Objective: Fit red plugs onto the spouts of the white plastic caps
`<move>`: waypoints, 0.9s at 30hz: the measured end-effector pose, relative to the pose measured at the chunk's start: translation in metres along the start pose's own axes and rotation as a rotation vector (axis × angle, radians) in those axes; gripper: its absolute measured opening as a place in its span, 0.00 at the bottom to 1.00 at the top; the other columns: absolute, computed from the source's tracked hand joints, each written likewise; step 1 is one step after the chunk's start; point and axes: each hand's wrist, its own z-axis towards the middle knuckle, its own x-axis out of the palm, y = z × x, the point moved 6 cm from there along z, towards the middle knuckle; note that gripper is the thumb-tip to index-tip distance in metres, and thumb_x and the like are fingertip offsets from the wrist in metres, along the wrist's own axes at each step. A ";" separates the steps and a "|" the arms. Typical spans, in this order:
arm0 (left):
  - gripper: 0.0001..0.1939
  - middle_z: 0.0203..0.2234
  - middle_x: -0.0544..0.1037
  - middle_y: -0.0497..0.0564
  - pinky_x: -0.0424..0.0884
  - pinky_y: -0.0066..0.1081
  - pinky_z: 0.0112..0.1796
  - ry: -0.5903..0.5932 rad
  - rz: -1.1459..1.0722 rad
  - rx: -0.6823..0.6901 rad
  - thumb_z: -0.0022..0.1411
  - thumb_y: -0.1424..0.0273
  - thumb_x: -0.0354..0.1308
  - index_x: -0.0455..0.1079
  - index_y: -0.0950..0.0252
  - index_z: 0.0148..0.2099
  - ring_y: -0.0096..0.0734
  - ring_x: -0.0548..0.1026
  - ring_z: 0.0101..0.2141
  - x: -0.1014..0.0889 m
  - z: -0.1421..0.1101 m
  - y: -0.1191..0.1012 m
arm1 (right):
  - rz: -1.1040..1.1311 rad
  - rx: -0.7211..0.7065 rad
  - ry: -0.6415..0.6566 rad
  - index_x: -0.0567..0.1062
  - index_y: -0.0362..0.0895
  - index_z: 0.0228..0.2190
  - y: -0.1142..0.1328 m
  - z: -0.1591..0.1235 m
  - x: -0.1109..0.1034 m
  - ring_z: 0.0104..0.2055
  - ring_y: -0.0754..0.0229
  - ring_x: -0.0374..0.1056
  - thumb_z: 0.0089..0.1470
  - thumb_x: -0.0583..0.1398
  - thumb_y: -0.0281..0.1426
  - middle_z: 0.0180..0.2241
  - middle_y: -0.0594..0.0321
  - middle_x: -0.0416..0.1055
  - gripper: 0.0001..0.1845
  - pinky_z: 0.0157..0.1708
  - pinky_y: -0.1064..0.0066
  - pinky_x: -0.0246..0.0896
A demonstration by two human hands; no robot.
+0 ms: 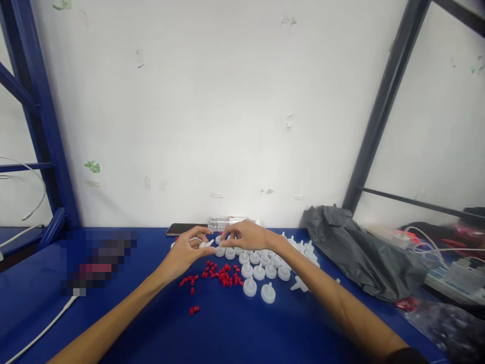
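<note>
My left hand point(188, 245) pinches a white nozzle cap point(206, 244) between thumb and fingers, its thin spout pointing right. Close beside it, my right hand point(244, 235) has its fingers bent down and drawn together; whatever lies between the fingertips is too small to make out. Below the hands, small red caps point(226, 275) lie scattered in a loose heap. Many white nozzle caps stand in rows to the right, mostly spout up, such as the front one point(268, 293). My right forearm hides part of them.
Against the wall lie a clear plastic bottle point(219, 223) and a dark phone point(185, 229). A grey plastic bag point(341, 247) slumps at right, near cables and a power strip point(454, 283). A white cable point(49, 326) crosses the blue tabletop point(151, 323) at left.
</note>
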 end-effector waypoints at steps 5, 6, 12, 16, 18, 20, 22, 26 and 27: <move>0.31 0.35 0.74 0.45 0.75 0.37 0.40 0.077 -0.075 0.009 0.46 0.57 0.72 0.67 0.59 0.50 0.39 0.80 0.37 0.009 -0.002 -0.004 | 0.226 -0.049 -0.158 0.79 0.47 0.41 0.023 0.004 0.009 0.30 0.63 0.73 0.61 0.61 0.41 0.33 0.65 0.79 0.13 0.33 0.73 0.64; 0.31 0.36 0.75 0.46 0.75 0.37 0.41 0.078 -0.073 0.017 0.47 0.57 0.71 0.67 0.59 0.51 0.40 0.80 0.38 0.009 -0.003 -0.006 | 0.204 -0.048 -0.175 0.80 0.47 0.39 0.025 0.006 0.010 0.30 0.63 0.73 0.61 0.61 0.41 0.32 0.65 0.79 0.12 0.33 0.73 0.64; 0.19 0.39 0.80 0.51 0.72 0.35 0.42 -0.202 0.298 0.133 0.66 0.53 0.49 0.72 0.60 0.45 0.39 0.77 0.39 -0.018 -0.004 -0.022 | -0.180 0.026 -0.231 0.81 0.48 0.36 0.016 0.024 0.010 0.34 0.62 0.74 0.63 0.60 0.38 0.34 0.66 0.81 0.11 0.35 0.73 0.61; 0.18 0.35 0.81 0.51 0.69 0.35 0.40 -0.258 0.405 0.158 0.68 0.58 0.46 0.74 0.60 0.38 0.40 0.76 0.37 -0.033 -0.005 -0.028 | -0.318 0.046 -0.181 0.82 0.48 0.34 0.011 0.040 0.025 0.37 0.58 0.75 0.58 0.63 0.34 0.35 0.64 0.81 0.06 0.36 0.72 0.61; 0.17 0.34 0.80 0.50 0.68 0.35 0.39 -0.267 0.444 0.174 0.68 0.60 0.46 0.73 0.60 0.36 0.40 0.75 0.36 -0.036 -0.006 -0.030 | -0.366 0.058 -0.161 0.82 0.48 0.33 0.009 0.047 0.034 0.37 0.55 0.75 0.56 0.65 0.34 0.34 0.61 0.81 0.05 0.34 0.70 0.60; 0.16 0.34 0.80 0.50 0.67 0.36 0.39 -0.270 0.475 0.194 0.68 0.61 0.46 0.72 0.59 0.35 0.41 0.75 0.36 -0.036 -0.006 -0.031 | -0.407 0.082 -0.162 0.81 0.48 0.32 0.007 0.051 0.038 0.38 0.52 0.75 0.55 0.65 0.37 0.34 0.60 0.81 0.07 0.34 0.69 0.60; 0.16 0.33 0.80 0.50 0.67 0.37 0.40 -0.264 0.498 0.217 0.68 0.62 0.46 0.72 0.59 0.34 0.41 0.75 0.36 -0.033 -0.006 -0.033 | -0.441 0.130 -0.202 0.80 0.47 0.36 0.002 0.052 0.036 0.39 0.51 0.75 0.60 0.61 0.40 0.36 0.56 0.81 0.12 0.35 0.68 0.61; 0.15 0.34 0.80 0.52 0.67 0.39 0.43 -0.250 0.531 0.249 0.68 0.63 0.45 0.71 0.59 0.35 0.43 0.74 0.38 -0.029 -0.008 -0.033 | -0.483 0.247 -0.271 0.80 0.42 0.38 -0.014 0.053 0.030 0.41 0.48 0.75 0.64 0.55 0.37 0.37 0.48 0.79 0.15 0.39 0.64 0.63; 0.15 0.34 0.80 0.52 0.67 0.40 0.43 -0.248 0.538 0.251 0.68 0.63 0.45 0.71 0.59 0.35 0.43 0.74 0.38 -0.028 -0.008 -0.033 | -0.480 0.264 -0.263 0.80 0.42 0.36 -0.018 0.053 0.031 0.41 0.48 0.76 0.62 0.58 0.36 0.36 0.48 0.79 0.13 0.40 0.64 0.63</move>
